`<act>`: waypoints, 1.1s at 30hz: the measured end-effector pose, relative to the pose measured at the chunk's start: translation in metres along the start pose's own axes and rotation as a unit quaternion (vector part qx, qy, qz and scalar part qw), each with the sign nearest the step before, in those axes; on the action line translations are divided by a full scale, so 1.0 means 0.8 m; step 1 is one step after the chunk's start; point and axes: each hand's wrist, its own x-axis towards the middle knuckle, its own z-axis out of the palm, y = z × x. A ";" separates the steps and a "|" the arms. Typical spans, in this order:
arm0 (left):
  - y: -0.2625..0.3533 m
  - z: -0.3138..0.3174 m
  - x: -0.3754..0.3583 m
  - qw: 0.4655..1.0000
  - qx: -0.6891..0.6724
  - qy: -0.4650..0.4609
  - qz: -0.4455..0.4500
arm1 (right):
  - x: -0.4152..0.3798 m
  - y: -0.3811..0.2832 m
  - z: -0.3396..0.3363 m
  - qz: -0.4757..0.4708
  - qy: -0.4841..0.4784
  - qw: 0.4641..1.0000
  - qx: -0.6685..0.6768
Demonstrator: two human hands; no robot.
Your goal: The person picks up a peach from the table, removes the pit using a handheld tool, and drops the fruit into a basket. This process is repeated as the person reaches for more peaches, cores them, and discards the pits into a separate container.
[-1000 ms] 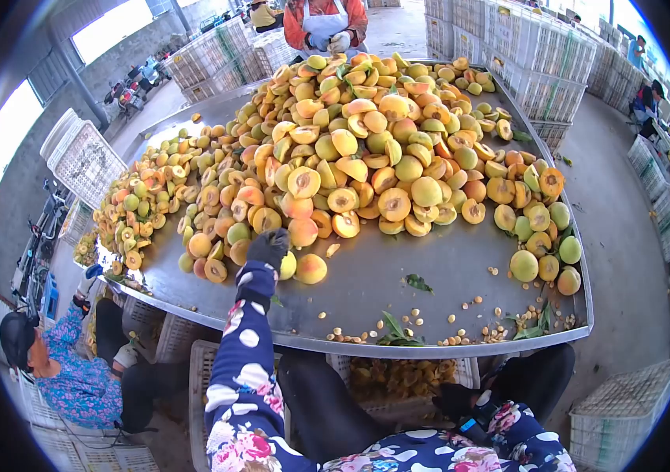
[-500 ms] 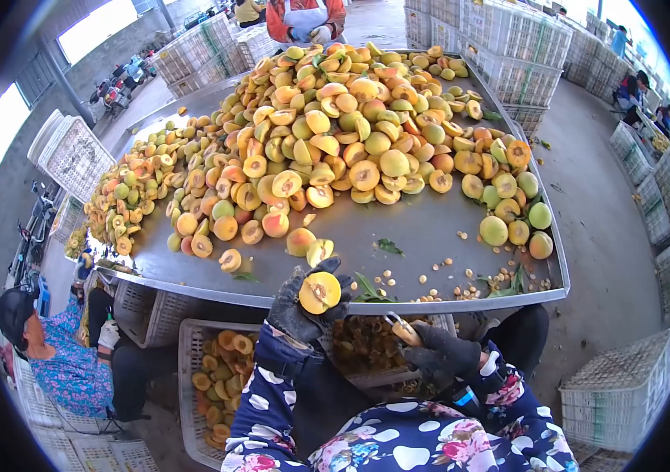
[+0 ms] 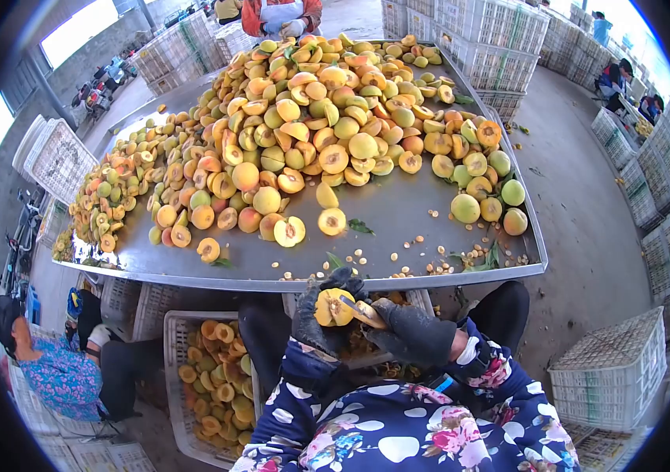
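My left hand (image 3: 307, 322), in a dark glove, is closed around a yellow peach half (image 3: 330, 309) with its cut face up, just in front of the table edge. A wooden-handled pitting tool (image 3: 369, 315) is gripped in my gloved right hand (image 3: 415, 333), its metal tip at the cut face of the half. Beyond my hands, a large pile of peach halves (image 3: 303, 118) covers much of the metal table (image 3: 406, 216). Several loose pits (image 3: 360, 260) lie near its front edge.
A white crate (image 3: 175, 377) of peach halves stands below on the left; another crate (image 3: 421, 300) is under my hands. Someone in a floral top (image 3: 60, 376) sits at left, and a person in an apron (image 3: 280, 12) stands across the table. Stacked crates (image 3: 492, 47) stand behind.
My left hand has drawn the peach half back from over the table edge. The right hand has moved left, bringing the tool's tip to the fruit. The view has shifted slightly.
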 end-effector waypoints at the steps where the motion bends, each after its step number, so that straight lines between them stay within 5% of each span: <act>1: -0.002 -0.003 -0.002 1.000 0.015 -0.010 0.007 | 0.001 0.000 0.001 -0.006 0.005 1.000 -0.001; 7: -0.008 -0.007 -0.005 0.997 0.051 -0.064 0.015 | -0.004 0.009 0.013 -0.008 0.005 0.999 -0.040; 15: -0.017 0.014 -0.013 0.996 0.051 0.068 0.017 | -0.005 -0.013 0.019 0.003 0.158 0.987 -0.011; 24: -0.033 0.006 -0.028 0.993 0.085 0.055 -0.056 | 0.001 -0.006 0.020 -0.008 0.112 0.993 -0.031; 27: -0.046 -0.015 -0.022 0.948 0.316 -0.024 0.035 | 0.003 -0.001 0.017 -0.044 0.093 0.995 -0.015; 30: -0.054 -0.028 -0.015 0.976 0.217 0.011 0.003 | 0.003 0.011 0.019 0.010 0.045 0.999 -0.025; 33: -0.069 -0.061 -0.005 0.859 0.498 -0.025 0.119 | 0.001 0.011 0.017 0.029 0.034 0.999 -0.027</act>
